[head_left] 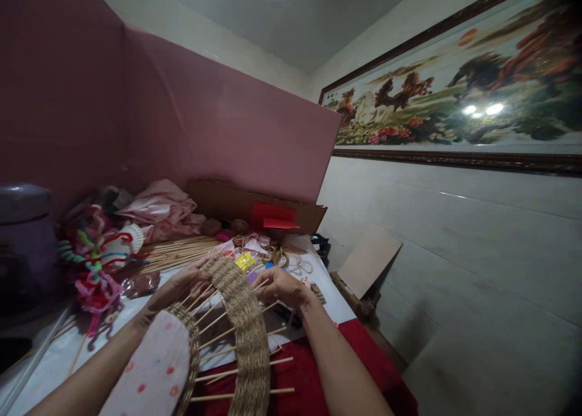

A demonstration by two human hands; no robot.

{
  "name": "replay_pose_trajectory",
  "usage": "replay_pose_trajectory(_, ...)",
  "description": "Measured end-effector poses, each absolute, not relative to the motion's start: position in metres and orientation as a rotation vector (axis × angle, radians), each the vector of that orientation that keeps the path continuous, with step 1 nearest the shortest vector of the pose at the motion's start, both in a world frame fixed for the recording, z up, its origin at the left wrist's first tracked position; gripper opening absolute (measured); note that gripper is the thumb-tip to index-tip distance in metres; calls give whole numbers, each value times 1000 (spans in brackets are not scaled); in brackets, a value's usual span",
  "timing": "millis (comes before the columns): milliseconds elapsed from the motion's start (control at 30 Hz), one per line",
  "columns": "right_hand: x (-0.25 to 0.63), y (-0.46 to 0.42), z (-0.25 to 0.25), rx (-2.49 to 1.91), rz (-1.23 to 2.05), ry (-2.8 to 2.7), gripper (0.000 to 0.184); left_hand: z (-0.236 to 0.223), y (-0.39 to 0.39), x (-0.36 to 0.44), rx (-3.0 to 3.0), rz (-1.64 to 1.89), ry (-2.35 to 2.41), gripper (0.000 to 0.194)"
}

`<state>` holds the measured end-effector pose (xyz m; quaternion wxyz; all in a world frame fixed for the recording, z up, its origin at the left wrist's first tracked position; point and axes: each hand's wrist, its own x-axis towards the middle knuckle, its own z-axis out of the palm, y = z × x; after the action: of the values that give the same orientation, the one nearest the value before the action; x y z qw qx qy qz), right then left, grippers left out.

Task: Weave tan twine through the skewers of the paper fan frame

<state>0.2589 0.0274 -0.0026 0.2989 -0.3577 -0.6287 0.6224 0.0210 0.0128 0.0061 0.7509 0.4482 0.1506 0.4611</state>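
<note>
Close in front of me is a woven straw basket (249,334), with a curved band of twisted cord threaded over thin wooden sticks. Its oval base (157,361) is covered in pale cloth with red dots and edged in the same cord. My left hand (188,281) grips the far left part of the woven band, its fingers partly hidden behind it. At the band's far right edge, my right hand (280,287) has its fingers closed around the end of a stick. Several stick ends poke out past the band on the right.
A bundle of thin sticks (182,251) lies behind my left hand. Colourful pipe cleaners (97,282) and a brown packet (140,284) are on the left. Pink cloth (161,207), a cardboard piece (222,194) and a red paper (275,216) stand at the back. Red cloth (359,349) covers the near table edge.
</note>
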Motion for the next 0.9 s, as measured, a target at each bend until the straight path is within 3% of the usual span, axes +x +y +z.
replay_pose_trajectory(200,257,24,1,-1039,1670,-1628,27,7,17,11,1020,1053,408,56)
replay_pose_trajectory(500,256,15,15,-1087,1249,-1751,12,6,23,5,1078,1071,531,64)
replay_pose_trajectory(767,248,-3,22,-1119,345,-2161,17,11,18,6,1125,1028,514,55)
replay_pose_trajectory(900,246,-18,30,-1125,99,-2250,17,11,19,7,1095,1022,494,55)
